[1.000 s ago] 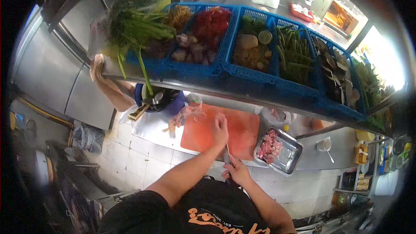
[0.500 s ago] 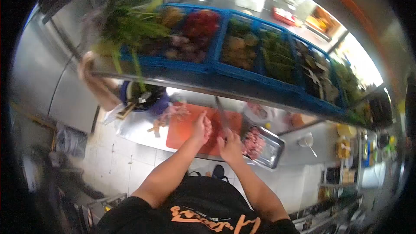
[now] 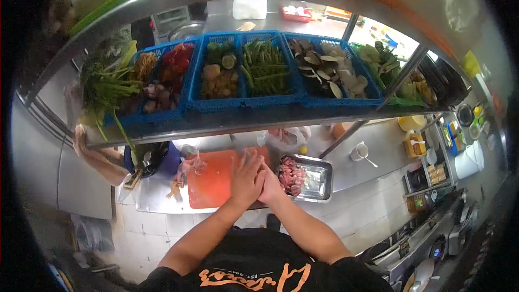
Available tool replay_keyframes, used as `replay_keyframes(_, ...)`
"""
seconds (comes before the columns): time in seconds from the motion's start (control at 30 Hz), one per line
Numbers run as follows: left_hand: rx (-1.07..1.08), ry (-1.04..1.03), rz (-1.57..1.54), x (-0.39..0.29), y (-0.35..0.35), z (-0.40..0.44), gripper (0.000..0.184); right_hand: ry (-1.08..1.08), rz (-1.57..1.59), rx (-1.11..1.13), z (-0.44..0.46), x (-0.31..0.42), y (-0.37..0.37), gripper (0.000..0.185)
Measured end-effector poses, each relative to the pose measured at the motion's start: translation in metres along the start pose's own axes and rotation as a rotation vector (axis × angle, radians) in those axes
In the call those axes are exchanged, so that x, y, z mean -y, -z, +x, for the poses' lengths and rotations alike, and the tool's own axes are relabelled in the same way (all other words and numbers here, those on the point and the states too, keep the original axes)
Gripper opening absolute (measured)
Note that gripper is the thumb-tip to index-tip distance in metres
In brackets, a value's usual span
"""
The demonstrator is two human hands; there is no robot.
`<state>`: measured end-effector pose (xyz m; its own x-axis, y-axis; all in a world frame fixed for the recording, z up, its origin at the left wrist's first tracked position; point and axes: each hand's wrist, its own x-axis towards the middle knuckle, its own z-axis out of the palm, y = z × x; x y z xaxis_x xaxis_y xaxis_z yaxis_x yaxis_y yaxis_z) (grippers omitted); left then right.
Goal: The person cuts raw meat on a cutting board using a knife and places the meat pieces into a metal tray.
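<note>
My left hand (image 3: 247, 181) is over the right part of the orange cutting board (image 3: 210, 178), its fingers stretched out and holding nothing that I can see. My right hand (image 3: 272, 188) presses against it from the right; most of its fingers are hidden behind the left hand. No knife shows clearly, and the board beneath my hands is covered from view. Just to the right, a metal tray (image 3: 319, 181) has cut pink meat (image 3: 292, 176) in its left half. Pale pink scraps (image 3: 190, 166) lie at the board's left edge.
Above the counter runs a metal shelf (image 3: 259, 124) with blue baskets (image 3: 192, 97) of vegetables. A dark blue bucket (image 3: 148, 159) stands left of the board. Behind the tray lies a plastic bag (image 3: 286, 137) with pink contents; a white cup (image 3: 359, 152) stands farther right.
My hands have come together over the board. The knife in my right hand and the pink meat in my left no longer show. The view has shifted and become sharper.
</note>
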<state>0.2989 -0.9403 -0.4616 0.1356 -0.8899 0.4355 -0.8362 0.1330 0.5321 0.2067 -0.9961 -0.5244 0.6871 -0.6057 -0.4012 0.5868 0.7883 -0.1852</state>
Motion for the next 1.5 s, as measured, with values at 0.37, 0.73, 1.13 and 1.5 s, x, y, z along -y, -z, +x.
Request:
replay_keyframes(0.37,0.16,0.369,-0.421,-0.016,-0.004,0.012,0.048,0.153,-0.273,-0.259,-0.032,0.016,-0.055,0.048)
replay_keyframes(0.73,0.062,0.222,-0.565,0.008,-0.042,-0.02,0.05,0.208,-0.54,-0.248,-0.029,0.011,-0.016,0.046)
replay_keyframes(1.13,0.025,0.862,-0.736,0.115,0.041,-0.115,0.035,0.673,-2.593,-0.26,-0.041,0.169,0.046,0.026)
replay_keyframes(1.5,-0.042,0.792,-0.429,0.116,0.073,-0.126,0.036,1.035,-2.279,-0.497,-0.035,0.127,0.019,0.045)
